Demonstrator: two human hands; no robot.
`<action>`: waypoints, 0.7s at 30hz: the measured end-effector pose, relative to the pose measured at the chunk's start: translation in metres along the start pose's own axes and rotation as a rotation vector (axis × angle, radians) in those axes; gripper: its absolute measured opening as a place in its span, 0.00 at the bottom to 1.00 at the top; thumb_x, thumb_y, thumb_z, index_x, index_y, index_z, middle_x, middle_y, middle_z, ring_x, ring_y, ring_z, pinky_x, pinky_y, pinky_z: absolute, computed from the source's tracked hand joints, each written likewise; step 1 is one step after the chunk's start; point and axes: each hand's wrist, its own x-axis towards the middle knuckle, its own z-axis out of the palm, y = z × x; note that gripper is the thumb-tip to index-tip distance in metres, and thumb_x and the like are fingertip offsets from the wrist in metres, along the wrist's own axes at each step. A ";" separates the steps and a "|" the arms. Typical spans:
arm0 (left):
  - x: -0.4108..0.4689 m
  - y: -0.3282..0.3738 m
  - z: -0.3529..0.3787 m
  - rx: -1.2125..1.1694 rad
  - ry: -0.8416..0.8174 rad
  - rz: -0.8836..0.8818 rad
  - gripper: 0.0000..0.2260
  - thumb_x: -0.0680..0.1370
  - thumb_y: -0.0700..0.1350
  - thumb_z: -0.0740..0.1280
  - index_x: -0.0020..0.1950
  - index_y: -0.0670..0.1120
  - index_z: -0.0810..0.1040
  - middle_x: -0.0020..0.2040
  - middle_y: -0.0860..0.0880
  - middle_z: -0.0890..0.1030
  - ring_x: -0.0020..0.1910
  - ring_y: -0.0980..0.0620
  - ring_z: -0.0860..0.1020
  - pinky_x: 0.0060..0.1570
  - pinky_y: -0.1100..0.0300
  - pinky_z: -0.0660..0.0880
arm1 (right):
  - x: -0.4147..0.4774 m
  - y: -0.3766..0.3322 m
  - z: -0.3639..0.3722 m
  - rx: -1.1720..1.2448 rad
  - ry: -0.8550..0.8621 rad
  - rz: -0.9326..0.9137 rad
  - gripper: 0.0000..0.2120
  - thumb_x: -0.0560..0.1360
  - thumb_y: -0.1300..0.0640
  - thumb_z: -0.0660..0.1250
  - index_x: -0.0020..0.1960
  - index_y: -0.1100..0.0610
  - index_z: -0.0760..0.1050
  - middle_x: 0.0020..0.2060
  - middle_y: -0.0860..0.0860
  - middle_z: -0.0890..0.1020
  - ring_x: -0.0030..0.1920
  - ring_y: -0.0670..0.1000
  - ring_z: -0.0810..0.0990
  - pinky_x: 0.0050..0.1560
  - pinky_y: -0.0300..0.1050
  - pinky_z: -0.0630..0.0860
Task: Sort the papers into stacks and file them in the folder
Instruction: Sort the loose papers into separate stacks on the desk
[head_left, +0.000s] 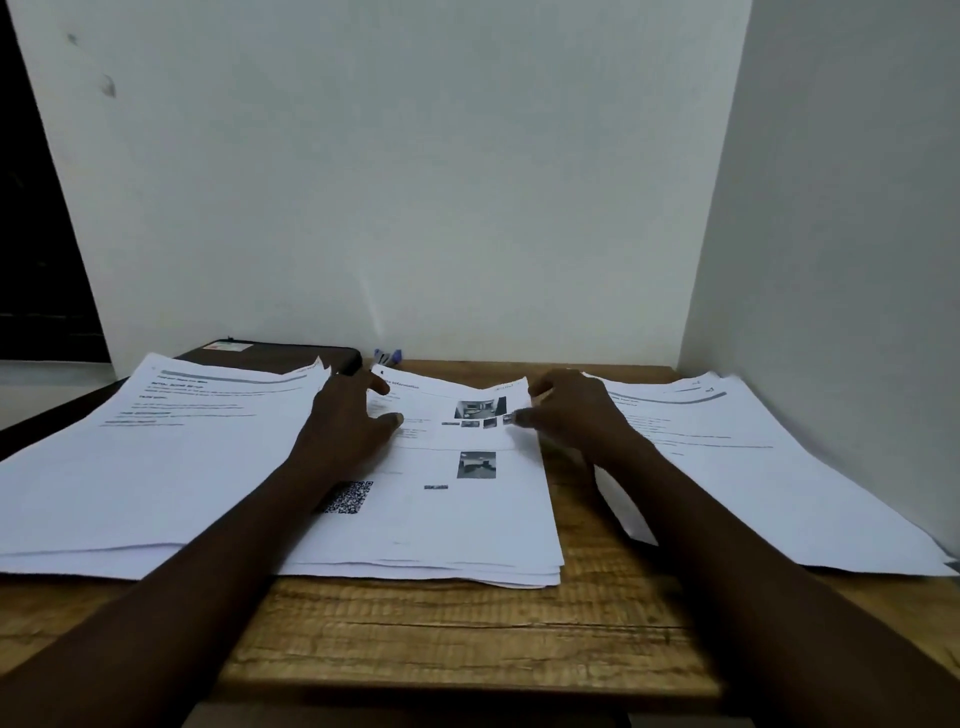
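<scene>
1. White printed paper sheets are shown in three stacks on the brown wood-grain tabletop (467, 634): a left stack (156, 467), a middle stack (467, 570) and a right stack (753, 467). A strip of bare wood is seen between the middle and right stacks.
2. A flat black folder (270, 354) is seen at the back left, partly covered by the left stack.
3. The left hand (348, 423) is laid on the upper left of the middle stack, with its fingers (387, 420) spread and flat on the top sheet (447, 519).
4. The right hand (569, 410) is held at the upper right corner, where the edge of the top sheet appears to be pinched between thumb and curled fingers.
5. The step in hand is judged to be the squaring of the middle stack, whose near edges lie stepped. The stack is best pinned by the left hand while the sheets are drawn flush, so that the lower sheets are not dragged.
6. The folder would have to be uncovered before any filing is begun.
</scene>
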 end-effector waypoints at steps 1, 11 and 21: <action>-0.001 0.001 -0.001 -0.009 0.022 0.017 0.15 0.74 0.44 0.74 0.60 0.44 0.78 0.69 0.42 0.73 0.71 0.44 0.68 0.60 0.58 0.63 | 0.002 0.002 -0.009 0.107 0.057 0.012 0.17 0.71 0.57 0.73 0.56 0.65 0.79 0.55 0.60 0.82 0.52 0.55 0.80 0.51 0.44 0.76; -0.029 0.113 0.006 -0.814 -0.227 -0.148 0.07 0.78 0.37 0.68 0.55 0.43 0.76 0.52 0.42 0.79 0.47 0.45 0.78 0.53 0.50 0.77 | -0.014 0.078 -0.114 0.495 0.330 0.086 0.06 0.71 0.57 0.74 0.48 0.52 0.80 0.44 0.52 0.83 0.44 0.53 0.81 0.50 0.51 0.80; -0.061 0.207 0.058 -0.992 -0.440 -0.479 0.04 0.79 0.37 0.66 0.53 0.41 0.74 0.49 0.45 0.74 0.44 0.48 0.75 0.48 0.54 0.74 | -0.041 0.128 -0.097 0.378 0.673 0.001 0.08 0.79 0.54 0.62 0.48 0.56 0.78 0.40 0.50 0.84 0.44 0.52 0.81 0.44 0.43 0.72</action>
